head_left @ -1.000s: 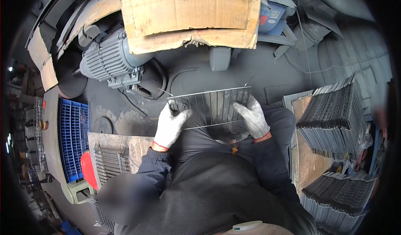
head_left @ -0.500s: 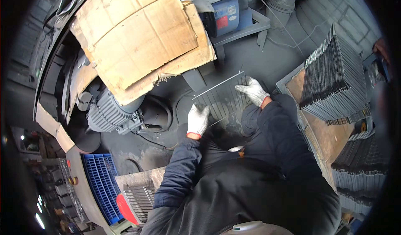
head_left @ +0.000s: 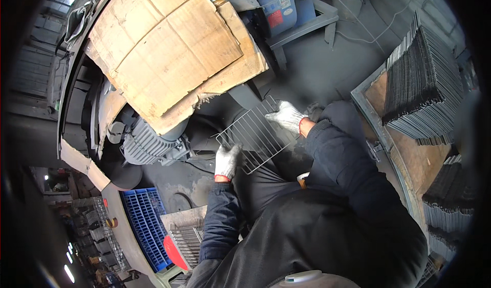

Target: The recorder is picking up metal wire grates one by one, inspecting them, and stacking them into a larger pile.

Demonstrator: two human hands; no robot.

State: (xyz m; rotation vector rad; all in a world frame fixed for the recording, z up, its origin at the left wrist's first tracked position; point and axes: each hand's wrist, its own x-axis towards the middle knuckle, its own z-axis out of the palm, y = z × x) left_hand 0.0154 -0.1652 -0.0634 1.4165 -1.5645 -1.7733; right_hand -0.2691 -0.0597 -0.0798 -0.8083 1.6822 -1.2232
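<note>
Wire rack (head_left: 259, 135), one: suspended over the grey floor (head_left: 314, 81), tipped more face-on than a second ago; handling, I judge, unfinished. Left gloved hand (head_left: 227, 161): pinching the near-left end. Right gloved hand (head_left: 287, 117): pinching the opposite end.

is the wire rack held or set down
Held: the left hand grips one end of the wire rack, the right hand the other.

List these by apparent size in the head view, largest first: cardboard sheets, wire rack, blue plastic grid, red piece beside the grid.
1. Cardboard sheets
2. Wire rack and blue plastic grid: too alike to rank
3. Red piece
</note>
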